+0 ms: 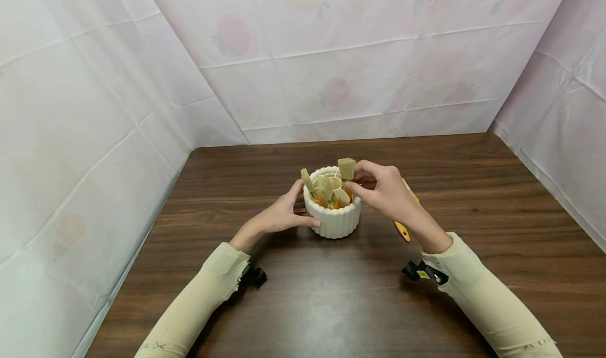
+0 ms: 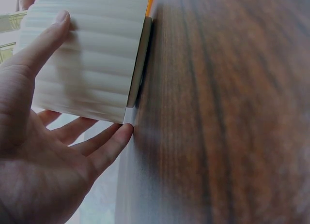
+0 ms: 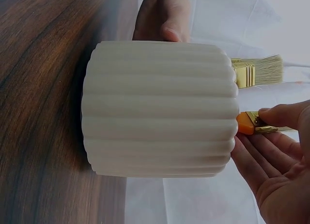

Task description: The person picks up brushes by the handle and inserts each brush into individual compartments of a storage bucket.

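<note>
Right now we steady the white ribbed pot [image 1: 333, 221] mid-table [image 1: 331, 305] with our left hand [image 1: 284, 214], thumb and spread fingers against its side. Our right hand [image 1: 385, 192] pinches a brush [image 1: 347, 170] at the ferrule, above the rim. Other brushes [image 1: 324, 190] stand inside. Another orange-handled brush [image 1: 402, 231] lies beside the pot.

Left hand [image 1: 284, 214]: fingers relaxed, thumb extended forward.
Right hand [image 1: 385, 192]: thumb and forefinger pinched.
Arms: both reaching forward, sleeved.
</note>
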